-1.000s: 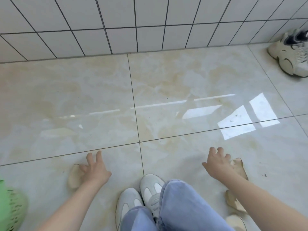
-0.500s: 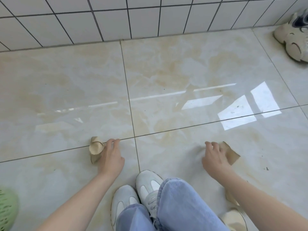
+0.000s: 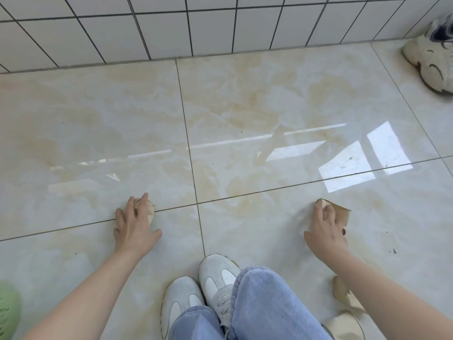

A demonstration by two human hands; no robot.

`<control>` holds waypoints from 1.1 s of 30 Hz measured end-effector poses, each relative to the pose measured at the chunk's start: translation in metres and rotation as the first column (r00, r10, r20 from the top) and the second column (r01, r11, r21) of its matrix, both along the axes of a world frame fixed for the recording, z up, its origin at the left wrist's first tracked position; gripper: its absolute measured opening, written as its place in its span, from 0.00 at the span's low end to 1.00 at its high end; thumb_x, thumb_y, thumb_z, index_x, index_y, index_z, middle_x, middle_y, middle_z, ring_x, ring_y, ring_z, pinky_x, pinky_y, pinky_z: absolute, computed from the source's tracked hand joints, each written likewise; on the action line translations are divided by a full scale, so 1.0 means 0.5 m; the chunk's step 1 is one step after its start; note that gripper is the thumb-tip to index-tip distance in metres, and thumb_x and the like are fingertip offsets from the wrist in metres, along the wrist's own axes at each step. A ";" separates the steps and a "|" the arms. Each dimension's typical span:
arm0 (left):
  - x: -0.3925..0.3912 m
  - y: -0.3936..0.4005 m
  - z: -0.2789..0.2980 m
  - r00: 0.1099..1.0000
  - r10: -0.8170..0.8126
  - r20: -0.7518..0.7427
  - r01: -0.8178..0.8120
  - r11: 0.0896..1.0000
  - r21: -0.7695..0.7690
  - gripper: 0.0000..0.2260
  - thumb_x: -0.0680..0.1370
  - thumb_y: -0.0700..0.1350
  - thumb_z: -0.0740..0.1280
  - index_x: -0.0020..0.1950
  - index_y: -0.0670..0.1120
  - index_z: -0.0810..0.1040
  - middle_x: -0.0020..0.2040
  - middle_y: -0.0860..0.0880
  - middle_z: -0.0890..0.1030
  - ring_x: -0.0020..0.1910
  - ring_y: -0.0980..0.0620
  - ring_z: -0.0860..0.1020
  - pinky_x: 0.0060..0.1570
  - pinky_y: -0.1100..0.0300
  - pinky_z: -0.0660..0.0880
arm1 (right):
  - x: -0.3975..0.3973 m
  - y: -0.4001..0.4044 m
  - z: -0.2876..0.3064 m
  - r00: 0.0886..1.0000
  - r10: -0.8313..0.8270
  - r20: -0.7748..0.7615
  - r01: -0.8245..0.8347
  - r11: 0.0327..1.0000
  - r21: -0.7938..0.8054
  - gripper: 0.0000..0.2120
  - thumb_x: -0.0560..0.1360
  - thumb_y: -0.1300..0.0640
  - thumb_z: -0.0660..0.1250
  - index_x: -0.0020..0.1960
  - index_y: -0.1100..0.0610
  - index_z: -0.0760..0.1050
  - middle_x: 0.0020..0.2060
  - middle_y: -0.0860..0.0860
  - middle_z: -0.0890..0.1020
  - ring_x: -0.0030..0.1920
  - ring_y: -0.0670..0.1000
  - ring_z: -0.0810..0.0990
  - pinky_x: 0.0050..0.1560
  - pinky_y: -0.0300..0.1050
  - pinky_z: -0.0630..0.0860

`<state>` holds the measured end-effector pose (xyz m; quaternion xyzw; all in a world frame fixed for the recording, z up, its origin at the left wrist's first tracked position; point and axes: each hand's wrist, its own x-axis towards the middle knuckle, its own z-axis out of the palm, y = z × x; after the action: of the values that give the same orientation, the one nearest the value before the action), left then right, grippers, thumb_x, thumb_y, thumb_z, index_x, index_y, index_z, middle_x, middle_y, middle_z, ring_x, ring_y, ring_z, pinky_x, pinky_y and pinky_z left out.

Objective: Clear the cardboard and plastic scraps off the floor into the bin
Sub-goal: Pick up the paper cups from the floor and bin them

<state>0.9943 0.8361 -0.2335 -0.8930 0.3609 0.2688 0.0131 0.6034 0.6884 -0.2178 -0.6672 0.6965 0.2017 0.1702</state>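
My left hand lies flat over a small crumpled cardboard scrap on the tile seam; the fingers are spread across it and the thumb points away to the right. My right hand has its fingers curled onto a larger torn cardboard scrap, whose edge sticks up past the fingertips. Another cardboard scrap lies by my right forearm, and a pale curved piece sits at the bottom edge. The green bin shows only as a rim at the lower left.
I crouch with my white shoes and blue jeans between my arms. A white tiled wall closes off the far side. A beige shoe lies at the top right corner. Glossy floor tiles stretch ahead.
My left hand has slid over the small scrap that lay beside its fingertips. My right hand's fingers have curled further onto the larger scrap. The view has shifted slightly.
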 end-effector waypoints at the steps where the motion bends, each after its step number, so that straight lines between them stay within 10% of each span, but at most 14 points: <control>1: -0.001 -0.001 -0.005 1.000 0.000 -0.013 0.000 1.000 -0.006 0.43 0.70 0.46 0.72 0.78 0.54 0.48 0.77 0.48 0.49 0.74 0.38 0.49 0.66 0.38 0.63 | 0.004 0.000 -0.002 1.000 0.015 0.017 -0.014 1.000 -0.021 0.34 0.75 0.57 0.62 0.74 0.53 0.47 0.70 0.57 0.56 0.67 0.64 0.61 0.53 0.55 0.74; 11: -0.028 -0.005 -0.024 0.985 -0.156 0.078 0.168 0.970 -0.175 0.33 0.70 0.29 0.64 0.74 0.42 0.63 0.68 0.41 0.68 0.64 0.36 0.64 0.62 0.45 0.68 | 0.048 -0.014 -0.025 0.997 0.069 -0.046 -0.073 0.994 -0.079 0.40 0.74 0.52 0.66 0.74 0.69 0.50 0.59 0.62 0.67 0.56 0.62 0.68 0.59 0.50 0.65; 15: -0.033 -0.013 -0.010 0.988 -0.148 0.037 0.151 0.981 -0.120 0.32 0.72 0.34 0.63 0.75 0.46 0.61 0.69 0.43 0.65 0.65 0.38 0.62 0.60 0.44 0.69 | 0.053 -0.023 -0.021 1.000 -0.012 0.004 0.012 0.999 -0.037 0.23 0.73 0.58 0.64 0.64 0.62 0.61 0.57 0.61 0.63 0.54 0.61 0.67 0.54 0.49 0.65; 22: -0.054 -0.040 0.019 0.989 -0.134 -0.064 0.136 0.990 0.029 0.29 0.68 0.47 0.67 0.68 0.56 0.64 0.70 0.47 0.60 0.67 0.42 0.57 0.60 0.46 0.67 | 0.050 -0.013 -0.014 0.996 -0.076 -0.056 0.079 0.996 0.044 0.22 0.74 0.43 0.65 0.62 0.48 0.59 0.59 0.58 0.61 0.58 0.60 0.64 0.41 0.53 0.69; 33: -0.054 -0.048 0.035 0.982 -0.163 -0.091 0.160 0.986 -0.038 0.20 0.74 0.35 0.58 0.63 0.50 0.67 0.61 0.46 0.69 0.59 0.40 0.67 0.55 0.48 0.70 | 0.086 0.008 0.000 0.970 0.034 0.240 -0.042 0.999 0.028 0.21 0.71 0.60 0.61 0.60 0.57 0.58 0.54 0.57 0.66 0.49 0.63 0.71 0.48 0.51 0.70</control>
<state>0.9674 0.8123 -0.2160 -0.8471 0.4365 0.3030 0.0044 0.6462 0.6922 -0.2177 -0.6970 0.6547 0.1342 0.2602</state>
